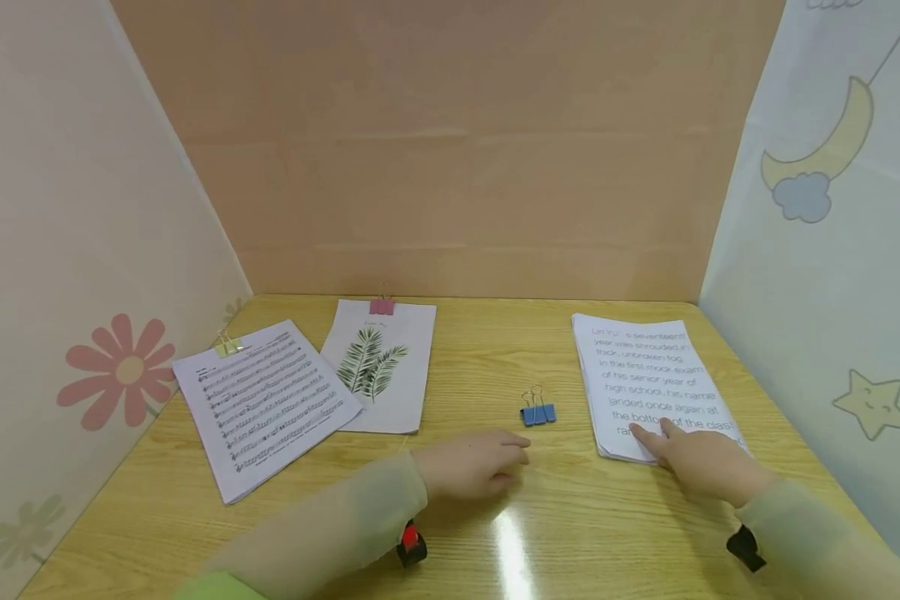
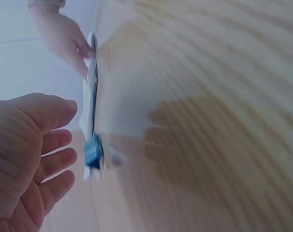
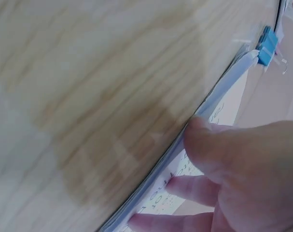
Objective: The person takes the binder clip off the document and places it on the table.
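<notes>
My left hand (image 1: 474,464) hovers over the table just short of a blue binder clip (image 1: 537,414), thumb apart from loosely bent fingers and holding nothing. The clip lies on the wood with its wire handles pointing to the back; it also shows beyond my fingertips in the left wrist view. At the right, my right hand (image 1: 701,461) rests on the near end of a stack of printed sheets (image 1: 645,375) with large text. Its extended fingers touch the top page, and in the right wrist view the thumb lies at the stack's edge.
Sheet music (image 1: 270,408) with a yellow binder clip (image 1: 228,343) lies at the left, overlapping a leaf-print page (image 1: 408,392) that has a pink binder clip (image 1: 382,307). Upright panels enclose the wooden table (image 1: 487,342) at the back and both sides.
</notes>
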The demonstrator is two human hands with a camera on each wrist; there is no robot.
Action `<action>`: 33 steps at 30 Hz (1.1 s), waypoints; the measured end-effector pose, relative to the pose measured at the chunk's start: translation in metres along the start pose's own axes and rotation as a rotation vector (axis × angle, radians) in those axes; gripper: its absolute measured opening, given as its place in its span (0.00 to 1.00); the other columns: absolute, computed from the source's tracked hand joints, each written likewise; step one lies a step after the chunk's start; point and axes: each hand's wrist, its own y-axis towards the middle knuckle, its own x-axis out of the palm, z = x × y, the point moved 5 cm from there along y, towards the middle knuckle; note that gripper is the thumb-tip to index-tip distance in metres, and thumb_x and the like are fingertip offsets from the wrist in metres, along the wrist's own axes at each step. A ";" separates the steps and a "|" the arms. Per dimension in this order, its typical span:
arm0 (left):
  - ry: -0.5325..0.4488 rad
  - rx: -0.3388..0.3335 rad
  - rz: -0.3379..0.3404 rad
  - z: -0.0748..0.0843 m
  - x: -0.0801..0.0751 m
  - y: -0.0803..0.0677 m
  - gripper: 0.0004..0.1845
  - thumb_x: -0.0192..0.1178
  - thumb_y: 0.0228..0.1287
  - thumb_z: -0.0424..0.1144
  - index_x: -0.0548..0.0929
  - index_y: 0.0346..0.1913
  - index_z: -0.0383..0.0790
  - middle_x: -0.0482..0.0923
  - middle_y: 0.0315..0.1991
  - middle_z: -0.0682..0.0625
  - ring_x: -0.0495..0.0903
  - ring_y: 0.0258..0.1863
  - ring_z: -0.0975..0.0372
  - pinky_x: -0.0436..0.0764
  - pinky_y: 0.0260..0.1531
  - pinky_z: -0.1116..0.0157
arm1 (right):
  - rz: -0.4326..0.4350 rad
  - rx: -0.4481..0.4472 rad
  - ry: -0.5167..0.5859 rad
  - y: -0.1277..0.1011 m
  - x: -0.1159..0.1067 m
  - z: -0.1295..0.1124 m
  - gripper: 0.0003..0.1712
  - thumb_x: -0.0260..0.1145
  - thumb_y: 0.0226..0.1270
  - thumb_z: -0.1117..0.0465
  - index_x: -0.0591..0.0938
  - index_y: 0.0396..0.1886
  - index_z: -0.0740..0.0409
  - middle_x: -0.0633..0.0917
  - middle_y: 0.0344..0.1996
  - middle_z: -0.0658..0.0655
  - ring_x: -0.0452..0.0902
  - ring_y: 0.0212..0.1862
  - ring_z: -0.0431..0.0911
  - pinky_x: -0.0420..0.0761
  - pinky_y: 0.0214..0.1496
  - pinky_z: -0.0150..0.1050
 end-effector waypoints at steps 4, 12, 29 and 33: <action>-0.021 -0.107 0.033 -0.022 -0.002 -0.024 0.18 0.56 0.70 0.41 0.76 0.60 0.44 0.69 0.66 0.51 0.69 0.64 0.62 0.68 0.61 0.67 | -0.012 -0.003 -0.001 0.004 -0.001 0.008 0.28 0.53 0.70 0.69 0.68 0.70 0.54 0.68 0.59 0.81 0.78 0.23 0.52 0.79 0.33 0.53; -0.070 -0.328 0.057 -0.064 0.001 -0.067 0.19 0.57 0.70 0.45 0.77 0.61 0.46 0.69 0.66 0.51 0.68 0.65 0.58 0.69 0.61 0.60 | -0.039 0.004 0.014 0.007 0.000 0.023 0.29 0.56 0.71 0.65 0.67 0.70 0.53 0.67 0.61 0.80 0.81 0.33 0.63 0.78 0.36 0.57; -0.155 -0.832 0.154 -0.172 -0.015 -0.150 0.21 0.52 0.71 0.39 0.74 0.61 0.32 0.75 0.58 0.38 0.72 0.59 0.45 0.69 0.59 0.48 | -0.031 -0.036 0.015 0.006 -0.001 0.040 0.28 0.56 0.70 0.64 0.67 0.70 0.56 0.69 0.58 0.81 0.81 0.38 0.67 0.77 0.40 0.62; -0.180 -1.030 0.193 -0.196 -0.023 -0.192 0.25 0.49 0.70 0.39 0.69 0.64 0.27 0.70 0.61 0.31 0.68 0.60 0.39 0.66 0.59 0.43 | -0.019 -0.048 0.004 0.007 -0.003 0.039 0.28 0.57 0.70 0.64 0.68 0.69 0.56 0.70 0.57 0.81 0.81 0.37 0.66 0.77 0.39 0.61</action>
